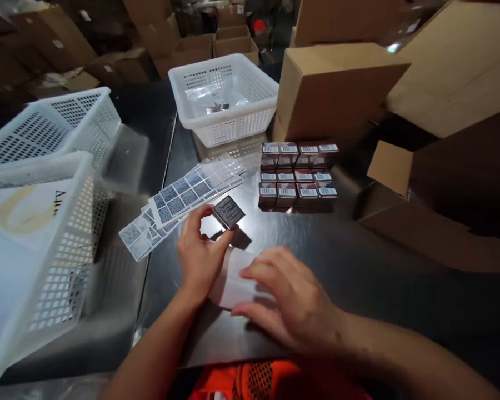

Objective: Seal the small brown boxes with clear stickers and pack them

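Holding: your left hand (pixel 200 253) pinches a small dark box (pixel 228 211) between thumb and fingertips, its printed label face turned up toward you, likely so the print can be read or the face lined up.
Box position: lifted just above the steel table (pixel 358 261), a little in front of the label sheets and left of the block of stacked boxes.
Right hand: your right hand (pixel 289 297) lies palm down with its fingers loosely spread and flat on a pale sheet of paper (pixel 233 283), which seems to pin it to the table; motion blur hides whether any fingertip grips an edge.
Paper: directly under and nearer you than the held box, touching both hands' reach.
Label sheets: fanned sheets of printed sticker labels (pixel 183 197) lie just left of and behind the held box, overlapped so each sheet stays reachable.
Finished-looking stock: small brown boxes (pixel 298 175) with barcode stickers on top stand packed in tight rows right of the held box, label faces all up.
Baskets: a white mesh basket (pixel 225 97) holding clear plastic sits well behind the held box; two more white baskets (pixel 45 183) sit far left.
Cartons: cardboard cartons (pixel 337 89) rise behind and right of the brown boxes.
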Motion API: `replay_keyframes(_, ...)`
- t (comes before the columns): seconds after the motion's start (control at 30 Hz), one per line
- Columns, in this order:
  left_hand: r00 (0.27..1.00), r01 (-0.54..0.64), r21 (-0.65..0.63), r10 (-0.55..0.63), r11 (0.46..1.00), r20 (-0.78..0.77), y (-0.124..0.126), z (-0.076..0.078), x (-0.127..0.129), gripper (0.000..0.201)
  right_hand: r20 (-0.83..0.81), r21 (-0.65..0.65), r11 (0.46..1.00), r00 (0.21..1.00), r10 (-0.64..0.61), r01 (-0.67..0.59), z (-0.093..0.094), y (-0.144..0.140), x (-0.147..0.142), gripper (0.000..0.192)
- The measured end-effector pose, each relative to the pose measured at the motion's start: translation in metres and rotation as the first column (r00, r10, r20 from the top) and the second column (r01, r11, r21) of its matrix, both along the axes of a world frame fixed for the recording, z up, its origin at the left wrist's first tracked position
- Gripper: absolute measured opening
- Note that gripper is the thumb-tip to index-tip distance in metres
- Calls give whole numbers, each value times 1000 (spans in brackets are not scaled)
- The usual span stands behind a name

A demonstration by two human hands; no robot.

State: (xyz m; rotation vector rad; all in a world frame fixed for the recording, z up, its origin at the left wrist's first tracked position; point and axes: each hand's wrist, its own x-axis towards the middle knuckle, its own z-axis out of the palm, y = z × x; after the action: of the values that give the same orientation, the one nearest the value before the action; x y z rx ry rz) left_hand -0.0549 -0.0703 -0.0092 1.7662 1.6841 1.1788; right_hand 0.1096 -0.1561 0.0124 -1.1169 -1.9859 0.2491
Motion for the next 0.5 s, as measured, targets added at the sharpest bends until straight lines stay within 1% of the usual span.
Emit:
replay_keyframes(0.03,1000,-25,-8,25,1000,14,3,-1,1,46,58,1,999,997,54,-54,-4,-2,-10,41)
replay_keyframes(0.07,998,-48,-21,49,999,30,5,-2,2,47,118,5,998,991,64,-65,-9,-3,-19,45)
replay_keyframes(0.13,994,-77,-83,83,994,76,8,-3,5,48,234,19,1000,972,17,-22,-20,-1,-33,48)
replay_keyframes(0.17,990,-75,-135,90,988,108,10,-4,5,49,278,28,1000,960,-11,3,-25,2,-37,44)
replay_keyframes(0.23,983,-36,-222,75,974,169,14,-6,4,51,322,25,999,945,-53,47,-33,8,-39,27)
replay_keyframes(0.27,981,-4,-256,53,967,185,16,-7,2,51,325,7,998,944,-60,61,-37,12,-38,20)
replay_keyframes(0.3,983,22,-277,30,961,182,18,-8,0,50,318,-25,997,946,-60,72,-39,14,-35,17)
replay_keyframes(0.37,993,40,-296,-6,954,116,22,-9,-5,47,291,-117,991,956,-35,72,-43,18,-29,19)
replay_keyframes(0.43,999,31,-304,-28,952,15,23,-9,-7,45,254,-216,975,967,13,44,-44,21,-25,21)
replay_keyframes(0.5,998,41,-289,-52,956,-30,22,-8,-7,43,204,-260,965,976,72,-17,-43,23,-24,22)
